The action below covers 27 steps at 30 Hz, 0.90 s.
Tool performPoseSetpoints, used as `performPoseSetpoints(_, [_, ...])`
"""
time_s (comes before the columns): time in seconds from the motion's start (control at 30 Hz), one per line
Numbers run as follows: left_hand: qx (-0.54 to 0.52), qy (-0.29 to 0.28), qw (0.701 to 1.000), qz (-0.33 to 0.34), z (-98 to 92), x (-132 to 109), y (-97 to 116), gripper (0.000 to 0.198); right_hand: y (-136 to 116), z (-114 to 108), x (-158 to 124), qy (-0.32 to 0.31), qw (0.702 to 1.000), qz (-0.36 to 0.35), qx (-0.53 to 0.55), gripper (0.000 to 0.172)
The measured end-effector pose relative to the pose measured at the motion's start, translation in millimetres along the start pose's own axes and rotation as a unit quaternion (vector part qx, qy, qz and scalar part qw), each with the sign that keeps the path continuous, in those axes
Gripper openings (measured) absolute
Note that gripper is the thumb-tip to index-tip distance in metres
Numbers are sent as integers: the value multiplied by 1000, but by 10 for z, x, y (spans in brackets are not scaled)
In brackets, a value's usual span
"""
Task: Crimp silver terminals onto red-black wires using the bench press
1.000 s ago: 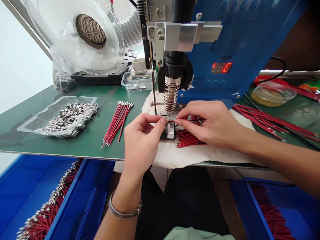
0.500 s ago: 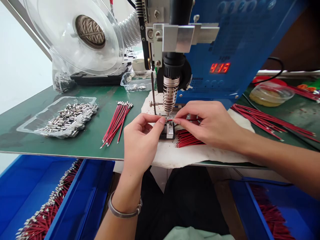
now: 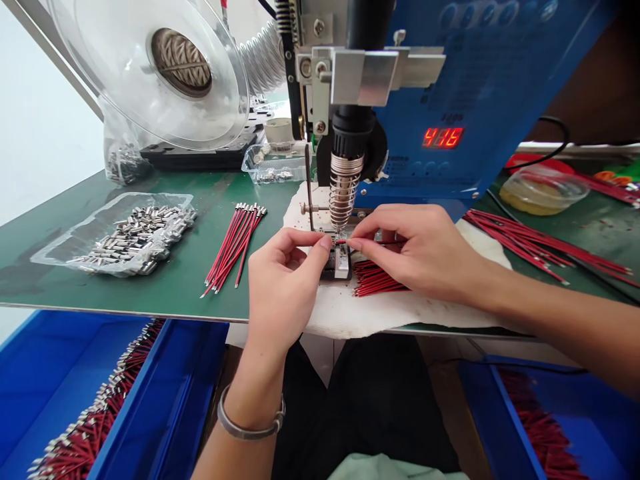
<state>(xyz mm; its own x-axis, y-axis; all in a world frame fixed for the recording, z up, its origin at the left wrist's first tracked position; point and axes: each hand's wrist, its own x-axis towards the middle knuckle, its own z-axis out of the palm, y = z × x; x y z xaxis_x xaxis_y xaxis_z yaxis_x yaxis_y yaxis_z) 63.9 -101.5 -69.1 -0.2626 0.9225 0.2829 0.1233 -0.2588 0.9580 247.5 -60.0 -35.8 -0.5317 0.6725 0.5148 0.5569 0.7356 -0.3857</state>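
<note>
Workshop surface [image 3: 165, 293], green-topped: at far left, below its edge, a blue bin [image 3: 165, 387] holds capped red wires; above, a clear tray [image 3: 47, 257] carries loose metal caps [image 3: 135, 230]. Right of the tray, a bunch [image 3: 233, 247] of red wires lies at a slant, capped ends pointing away from me.

My left hand [image 3: 283, 287] is poised at the fixture [image 3: 342, 267], thumb and forefinger brought together; whether they grasp anything I cannot tell, as the fingertips hide it. Just right of them, a single red wire [image 3: 344, 242] spans the narrow gap between my hands, its long axis running left to right, directly below the tip of the iron [image 3: 346, 190]. Whether tip and wire touch is too small to tell. My right hand [image 3: 420, 250] pinches that wire between thumb and forefinger, making it the surer hold; the left fingertips sit close by on the opposite side.

Under my right hand, a pile [image 3: 377, 280] of wires rests on a white cloth [image 3: 350, 313]. Behind, a blue machine [image 3: 425, 180] shows 416 in red. Farthest right, more wires [image 3: 525, 240] lie near a clear bowl [image 3: 540, 193].
</note>
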Motion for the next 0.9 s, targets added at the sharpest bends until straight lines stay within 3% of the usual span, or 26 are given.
performPoseSetpoints(0.9, [-7,-7,1000,-4,-12,2,-18,14,17,17,-9,0,1000,10,3,12])
